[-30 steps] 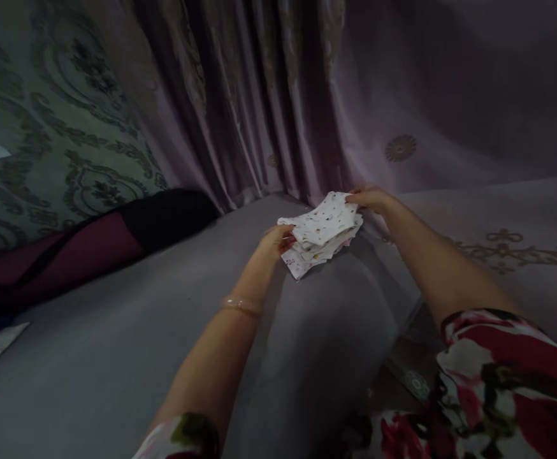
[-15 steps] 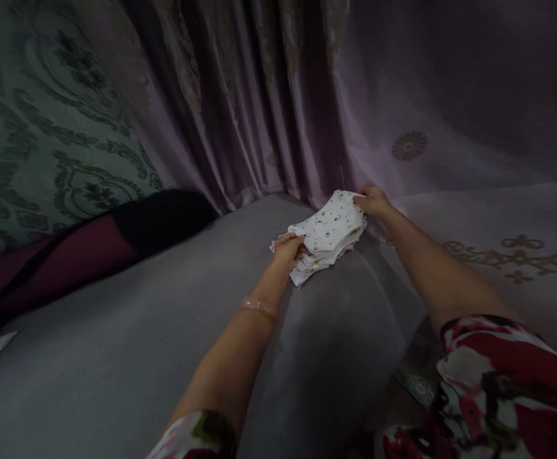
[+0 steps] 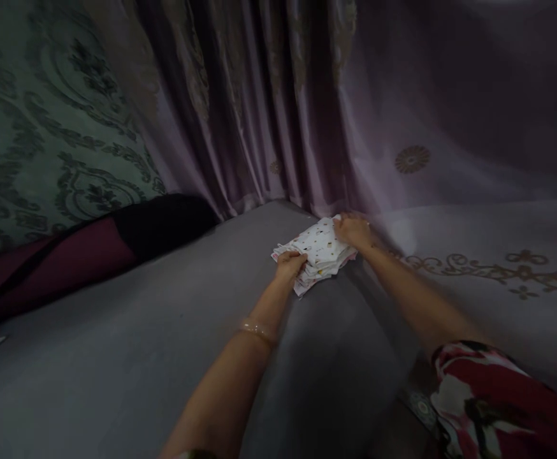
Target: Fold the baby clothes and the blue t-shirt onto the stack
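A stack of white printed cloth pieces (image 3: 318,241) lies in a low pile on a grey sheet. The top piece carries small scattered figures, and pink and yellow show along the layered edges below. At the near left edge of the pile, my left hand (image 3: 290,263) pinches the cloth between thumb and fingers. My right hand (image 3: 352,231) rests on the upper right corner of the top piece, its fingers stretched out across it. Whether the pieces are small garments or flat cloths I cannot tell.
The grey sheet (image 3: 130,357) spreads around the pile. Purple curtains (image 3: 264,127) hang close behind it. A long dark red and black bundle (image 3: 116,245) lies along the green patterned wall (image 3: 63,127). A brown scroll pattern (image 3: 512,271) decorates the pale fabric at right.
My right hand has come down and inward, from holding up the cloth's far right corner to lying on it. The top piece now sits lower on the pile. My left hand keeps its pinch.
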Demonstrator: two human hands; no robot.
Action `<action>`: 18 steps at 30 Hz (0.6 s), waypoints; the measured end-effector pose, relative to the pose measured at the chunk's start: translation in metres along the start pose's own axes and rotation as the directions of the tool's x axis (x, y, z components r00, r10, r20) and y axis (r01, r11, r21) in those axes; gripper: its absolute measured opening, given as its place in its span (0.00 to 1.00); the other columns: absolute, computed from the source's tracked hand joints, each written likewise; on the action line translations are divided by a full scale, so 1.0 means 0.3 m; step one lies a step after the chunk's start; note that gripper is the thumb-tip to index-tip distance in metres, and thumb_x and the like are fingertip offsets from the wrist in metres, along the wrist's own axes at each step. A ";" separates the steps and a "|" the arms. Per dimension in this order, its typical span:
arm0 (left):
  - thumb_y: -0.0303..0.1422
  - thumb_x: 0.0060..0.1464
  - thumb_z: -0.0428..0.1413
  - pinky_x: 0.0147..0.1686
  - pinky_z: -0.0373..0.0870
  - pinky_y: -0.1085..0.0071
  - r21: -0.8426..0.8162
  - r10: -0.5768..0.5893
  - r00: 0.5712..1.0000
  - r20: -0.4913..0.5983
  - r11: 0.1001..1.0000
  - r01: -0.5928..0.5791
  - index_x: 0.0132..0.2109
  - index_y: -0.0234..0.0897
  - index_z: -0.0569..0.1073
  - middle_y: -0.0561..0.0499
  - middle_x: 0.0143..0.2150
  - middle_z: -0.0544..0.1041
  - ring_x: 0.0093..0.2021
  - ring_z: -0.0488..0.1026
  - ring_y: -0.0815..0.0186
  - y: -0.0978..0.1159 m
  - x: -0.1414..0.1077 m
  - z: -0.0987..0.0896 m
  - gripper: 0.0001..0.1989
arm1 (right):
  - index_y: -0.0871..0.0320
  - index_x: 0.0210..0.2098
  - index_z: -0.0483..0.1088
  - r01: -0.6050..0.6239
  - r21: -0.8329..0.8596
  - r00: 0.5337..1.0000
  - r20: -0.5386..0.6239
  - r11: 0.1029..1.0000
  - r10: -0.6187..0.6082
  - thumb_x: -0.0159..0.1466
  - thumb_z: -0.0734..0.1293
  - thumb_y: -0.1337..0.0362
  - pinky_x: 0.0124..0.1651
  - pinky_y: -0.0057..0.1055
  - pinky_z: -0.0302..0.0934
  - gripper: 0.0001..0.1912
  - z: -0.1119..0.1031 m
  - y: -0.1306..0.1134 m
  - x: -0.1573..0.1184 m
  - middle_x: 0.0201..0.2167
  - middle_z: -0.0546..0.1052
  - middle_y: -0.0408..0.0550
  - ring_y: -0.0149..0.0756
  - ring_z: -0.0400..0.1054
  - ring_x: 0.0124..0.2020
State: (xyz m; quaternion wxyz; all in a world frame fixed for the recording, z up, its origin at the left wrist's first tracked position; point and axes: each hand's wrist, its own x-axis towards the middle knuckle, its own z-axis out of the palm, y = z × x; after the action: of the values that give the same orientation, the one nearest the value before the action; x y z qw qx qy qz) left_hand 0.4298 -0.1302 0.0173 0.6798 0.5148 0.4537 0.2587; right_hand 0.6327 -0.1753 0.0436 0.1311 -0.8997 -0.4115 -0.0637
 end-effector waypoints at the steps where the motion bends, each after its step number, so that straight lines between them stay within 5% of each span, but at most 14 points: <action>1: 0.28 0.45 0.65 0.21 0.59 0.76 0.002 0.001 1.000 0.004 1.000 -0.001 0.31 0.35 0.71 0.56 0.20 0.70 0.18 0.65 0.73 0.001 -0.011 -0.016 0.09 | 0.63 0.59 0.62 0.036 0.009 0.998 0.046 0.999 -0.036 0.70 0.50 0.54 0.61 0.48 0.48 0.26 0.008 -0.024 0.001 0.59 0.66 0.63 0.52 0.56 0.61; 4: 0.30 0.46 0.64 0.23 0.61 0.77 0.004 0.005 0.999 0.047 1.000 -0.006 0.36 0.34 0.72 0.51 0.26 0.75 0.22 0.69 0.73 -0.010 -0.058 -0.107 0.10 | 0.57 0.64 0.57 0.021 0.030 0.989 0.148 0.999 -0.025 0.70 0.45 0.48 0.62 0.60 0.39 0.31 0.040 -0.065 0.012 0.66 0.57 0.57 0.56 0.46 0.66; 8: 0.34 0.47 0.62 0.25 0.64 0.77 0.049 0.034 0.996 0.088 0.998 -0.038 0.41 0.34 0.72 0.48 0.32 0.78 0.25 0.72 0.72 -0.073 -0.143 -0.324 0.14 | 0.51 0.65 0.56 -0.039 0.020 0.963 0.266 0.999 0.032 0.68 0.41 0.44 0.60 0.69 0.33 0.35 0.074 -0.055 0.028 0.68 0.52 0.53 0.62 0.41 0.67; 13: 0.44 0.47 0.58 0.26 0.65 0.75 0.247 0.104 0.990 -0.097 0.966 -0.077 0.44 0.34 0.72 0.47 0.33 0.78 0.27 0.72 0.69 -0.176 -0.267 -0.660 0.21 | 0.53 0.67 0.53 -0.032 -0.005 0.949 0.314 0.999 0.032 0.67 0.41 0.44 0.59 0.69 0.37 0.37 0.043 -0.066 0.030 0.69 0.50 0.55 0.64 0.40 0.67; 15: 0.45 0.50 0.53 0.31 0.69 0.71 0.387 0.191 0.967 -0.172 0.915 -0.112 0.46 0.35 0.71 0.46 0.36 0.78 0.32 0.74 0.65 -0.206 -0.311 -0.802 0.21 | 0.56 0.67 0.53 -0.005 -0.009 0.966 0.259 1.000 0.007 0.67 0.41 0.45 0.59 0.69 0.38 0.36 0.025 -0.108 0.008 0.68 0.51 0.57 0.63 0.40 0.67; 18: 0.45 0.52 0.49 0.41 0.70 0.64 0.691 0.344 0.903 -0.258 0.719 -0.077 0.46 0.37 0.71 0.45 0.38 0.77 0.40 0.75 0.59 -0.251 -0.367 -1.007 0.20 | 0.56 0.66 0.54 0.215 -0.032 0.967 0.145 0.976 -0.208 0.68 0.44 0.47 0.62 0.64 0.34 0.33 0.032 -0.204 -0.057 0.68 0.51 0.56 0.57 0.38 0.68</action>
State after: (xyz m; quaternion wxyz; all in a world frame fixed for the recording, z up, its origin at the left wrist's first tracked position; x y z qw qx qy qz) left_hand 0.1042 -0.1051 -0.0320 0.3185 0.7139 0.5720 0.2484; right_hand 0.5753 -0.1464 0.0419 0.0727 -0.8558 -0.5117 -0.0233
